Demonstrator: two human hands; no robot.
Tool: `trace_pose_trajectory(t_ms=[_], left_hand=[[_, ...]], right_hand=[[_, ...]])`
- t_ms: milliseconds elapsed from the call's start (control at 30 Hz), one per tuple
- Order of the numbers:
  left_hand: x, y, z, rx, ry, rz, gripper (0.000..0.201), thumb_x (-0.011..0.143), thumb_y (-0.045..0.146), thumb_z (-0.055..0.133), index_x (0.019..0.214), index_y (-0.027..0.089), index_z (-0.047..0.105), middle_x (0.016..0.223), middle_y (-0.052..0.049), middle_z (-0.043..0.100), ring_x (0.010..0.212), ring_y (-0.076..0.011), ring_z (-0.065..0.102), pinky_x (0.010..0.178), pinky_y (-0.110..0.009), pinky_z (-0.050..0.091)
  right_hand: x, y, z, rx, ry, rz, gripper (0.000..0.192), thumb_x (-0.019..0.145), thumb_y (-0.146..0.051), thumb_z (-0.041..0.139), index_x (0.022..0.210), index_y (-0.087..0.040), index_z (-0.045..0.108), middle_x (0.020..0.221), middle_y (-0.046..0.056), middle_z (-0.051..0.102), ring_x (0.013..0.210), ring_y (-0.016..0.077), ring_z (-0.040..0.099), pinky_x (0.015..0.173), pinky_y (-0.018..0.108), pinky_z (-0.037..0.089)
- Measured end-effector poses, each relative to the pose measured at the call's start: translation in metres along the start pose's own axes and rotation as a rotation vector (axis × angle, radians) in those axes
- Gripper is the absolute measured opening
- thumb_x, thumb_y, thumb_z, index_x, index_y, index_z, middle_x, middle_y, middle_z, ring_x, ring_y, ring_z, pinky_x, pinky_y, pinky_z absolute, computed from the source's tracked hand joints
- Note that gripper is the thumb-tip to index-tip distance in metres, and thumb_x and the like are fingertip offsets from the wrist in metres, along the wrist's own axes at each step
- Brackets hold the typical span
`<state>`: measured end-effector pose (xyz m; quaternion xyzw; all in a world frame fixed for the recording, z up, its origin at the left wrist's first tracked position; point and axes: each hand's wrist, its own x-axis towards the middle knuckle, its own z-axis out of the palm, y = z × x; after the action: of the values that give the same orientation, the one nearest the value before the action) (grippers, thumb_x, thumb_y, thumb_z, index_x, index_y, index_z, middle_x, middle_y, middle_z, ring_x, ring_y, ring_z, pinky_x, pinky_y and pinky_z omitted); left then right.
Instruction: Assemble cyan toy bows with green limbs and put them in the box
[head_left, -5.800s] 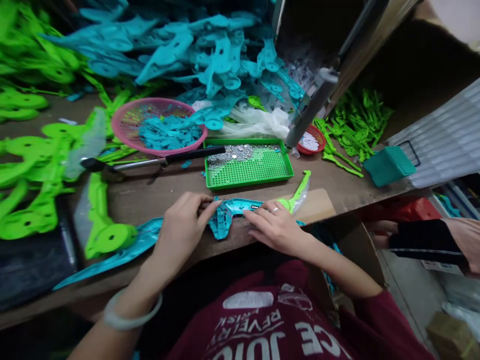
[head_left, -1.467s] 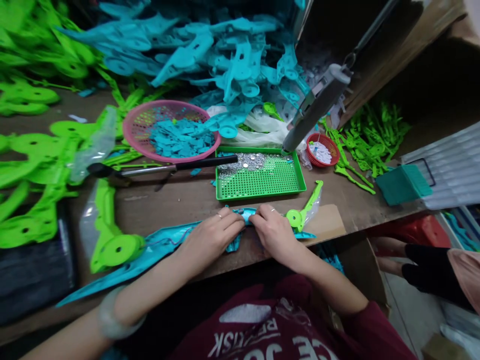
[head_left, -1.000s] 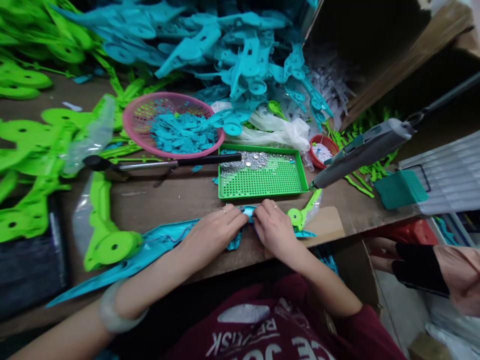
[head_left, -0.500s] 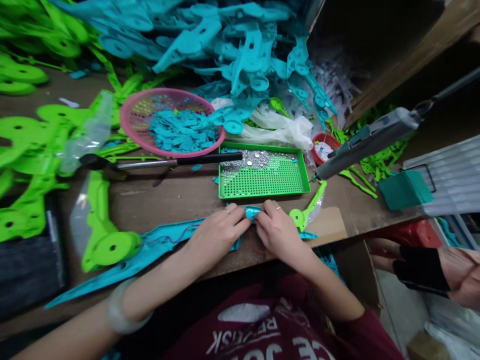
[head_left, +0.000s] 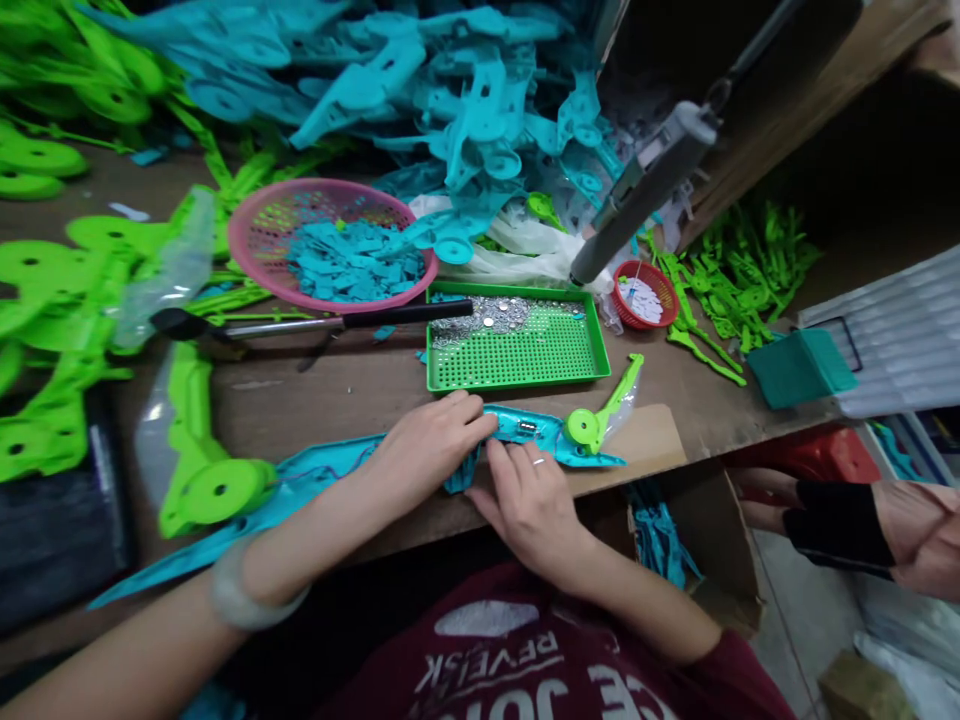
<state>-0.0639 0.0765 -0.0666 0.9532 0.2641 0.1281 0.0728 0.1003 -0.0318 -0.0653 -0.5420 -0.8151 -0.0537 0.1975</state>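
A teal plastic toy part (head_left: 536, 432) lies along the table's front edge, with small metal pieces set in its open inside. My left hand (head_left: 427, 450) presses on its left end with fingers curled over it. Just below the part's middle rests my right hand (head_left: 529, 500), fingertips touching its near edge and a ring on one finger. A green toy part (head_left: 600, 415) in clear wrap lies against the teal part's right end.
Behind are a green perforated tray (head_left: 517, 355) with metal discs, a pink basket (head_left: 259, 225) of teal chips, a black-handled tool (head_left: 322, 322), a small red basket (head_left: 645, 295), a hanging grey power screwdriver (head_left: 645, 190), heaps of teal and green parts. Another person's hand (head_left: 847, 515) at right.
My right hand slid off the top of the teal part toward me, uncovering its inside. The hanging grey screwdriver swung from lying low at the right back up to the left.
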Motion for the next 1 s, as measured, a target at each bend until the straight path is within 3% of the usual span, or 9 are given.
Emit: trace_pose_trajectory(t_ms=[100, 267, 433, 600, 800, 900, 1000], left_hand=[[0.000, -0.002, 0.000, 0.001, 0.022, 0.030, 0.017, 0.096, 0.008, 0.055, 0.084, 0.019, 0.060, 0.082, -0.002, 0.056, 0.076, -0.0191, 0.054, 0.065, -0.030, 0.042], [-0.002, -0.006, 0.004, 0.006, 0.051, 0.061, 0.015, 0.098, 0.012, 0.053, 0.085, 0.017, 0.061, 0.082, -0.003, 0.056, 0.077, -0.0197, 0.054, 0.064, -0.030, 0.043], [-0.003, -0.009, 0.011, -0.038, 0.111, 0.069, 0.027, 0.103, 0.017, 0.041, 0.090, 0.017, 0.065, 0.083, -0.004, 0.055, 0.077, -0.0198, 0.054, 0.065, -0.029, 0.043], [-0.005, -0.008, 0.015, -0.058, 0.149, 0.073, 0.036, 0.106, 0.020, 0.034, 0.097, 0.016, 0.068, 0.083, -0.005, 0.055, 0.076, -0.0195, 0.052, 0.065, -0.029, 0.043], [-0.006, -0.006, 0.015, -0.061, 0.144, 0.066, 0.040, 0.106, 0.022, 0.031, 0.098, 0.015, 0.070, 0.082, -0.005, 0.054, 0.075, -0.0195, 0.051, 0.063, -0.030, 0.042], [-0.006, -0.006, 0.013, -0.072, 0.112, 0.058, 0.038, 0.106, 0.020, 0.033, 0.099, 0.015, 0.070, 0.084, -0.006, 0.055, 0.076, -0.0198, 0.051, 0.065, -0.031, 0.043], [-0.006, -0.007, 0.011, -0.103, 0.071, 0.048, 0.034, 0.103, 0.016, 0.035, 0.102, 0.016, 0.069, 0.086, -0.006, 0.057, 0.078, -0.0202, 0.052, 0.067, -0.032, 0.045]], right_hand=[[-0.001, -0.012, 0.011, 0.050, -0.064, 0.060, 0.033, 0.102, -0.019, 0.046, 0.128, -0.004, 0.057, 0.096, 0.014, 0.069, 0.087, 0.0240, 0.065, 0.077, 0.036, 0.058], [-0.006, -0.003, 0.008, 0.089, -0.048, 0.062, 0.032, 0.102, -0.018, 0.045, 0.128, -0.004, 0.058, 0.098, 0.014, 0.068, 0.089, 0.0243, 0.066, 0.077, 0.036, 0.059], [-0.004, 0.018, -0.005, 0.095, 0.068, 0.100, 0.022, 0.102, -0.015, 0.044, 0.107, -0.012, 0.066, 0.093, 0.010, 0.065, 0.087, 0.0198, 0.061, 0.078, 0.030, 0.055], [0.007, 0.035, -0.007, -0.135, -0.097, 0.099, 0.019, 0.099, -0.020, 0.054, 0.082, -0.019, 0.064, 0.089, 0.008, 0.062, 0.083, 0.0221, 0.056, 0.064, 0.032, 0.047], [0.005, 0.045, -0.001, 0.091, -0.013, 0.119, 0.022, 0.103, -0.018, 0.047, 0.095, -0.018, 0.067, 0.093, 0.007, 0.065, 0.087, 0.0180, 0.059, 0.077, 0.029, 0.050], [0.006, 0.050, -0.001, 0.073, 0.001, 0.026, 0.025, 0.103, -0.014, 0.044, 0.094, -0.017, 0.067, 0.090, 0.007, 0.064, 0.085, 0.0186, 0.057, 0.075, 0.030, 0.048], [0.011, 0.054, -0.003, 0.010, -0.095, -0.121, 0.024, 0.102, -0.013, 0.046, 0.091, -0.017, 0.067, 0.085, 0.007, 0.061, 0.083, 0.0206, 0.054, 0.068, 0.032, 0.043]])
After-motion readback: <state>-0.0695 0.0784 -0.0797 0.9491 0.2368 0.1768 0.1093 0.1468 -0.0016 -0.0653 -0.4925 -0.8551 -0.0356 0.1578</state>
